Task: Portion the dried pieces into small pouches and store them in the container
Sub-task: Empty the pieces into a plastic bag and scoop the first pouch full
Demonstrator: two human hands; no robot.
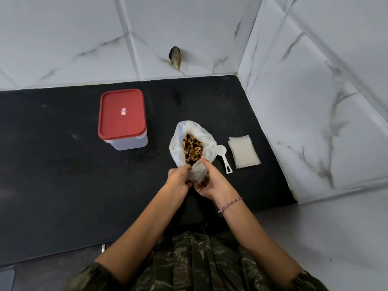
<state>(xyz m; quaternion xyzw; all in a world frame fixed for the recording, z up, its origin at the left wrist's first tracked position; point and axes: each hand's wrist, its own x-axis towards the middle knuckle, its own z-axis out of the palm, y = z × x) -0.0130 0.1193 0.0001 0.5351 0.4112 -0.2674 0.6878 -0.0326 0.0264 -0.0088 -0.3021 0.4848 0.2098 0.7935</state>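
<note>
The black worktop (63, 164) carries everything. Largest on it is the clear rectangular plastic container with the red lid (122, 118), closed, well to the left of the bag and a little beyond it. It looks stiff and light, so I judge its side walls the place to take it. The thin white plastic bag (195, 131) lies with its mouth gaping. It is soft and likely slippery, and I expect it to slump unless held by the film. My left hand (179, 178) and right hand (212, 183) both clutch the bag's near end, fingers curled round the bunched film. Right of the bag lies the stack of small flat translucent pouches (243, 152), flimsy, best peeled by a corner. Between bag and stack lies the small white plastic scoop (224, 158), rigid, to be taken by its handle. Inside the bag sit the brown dried pieces (192, 150), seemingly light and brittle
</note>
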